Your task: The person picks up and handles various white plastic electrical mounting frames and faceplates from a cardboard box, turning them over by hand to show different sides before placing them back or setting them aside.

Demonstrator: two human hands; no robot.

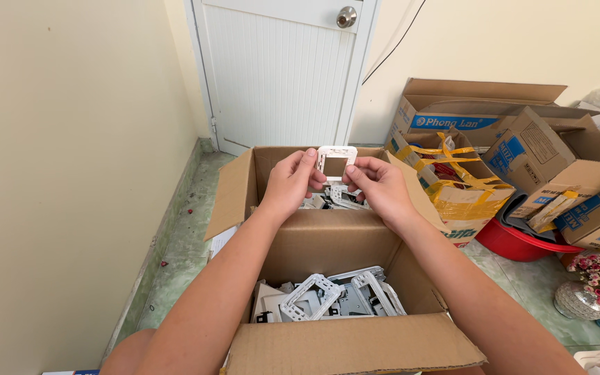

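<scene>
Green-tiled floor [175, 250] runs beside us along a cream wall, and nearest to us stands an open cardboard box [342, 344], its near flap folded toward us. Inside its closer half we see a heap of white plastic frames [328, 295] and grey metal plates. Above the box's far half we hold a small white square frame [336, 164] upright, its open window facing us, pinched from both sides. Our left hand [289, 184] has thumb and fingertips clamped on the frame's left edge; our right hand [380, 186] grips the right edge the same way, fingers closed on it. Both hands sit level, neither nearer than the other, with the frame directly between the fingertips and roughly square, so no long axis stands out. Beyond, to the right, taped cartons [453, 187] lean over a red basin [522, 243], and a white door [279, 69] closes the far wall
</scene>
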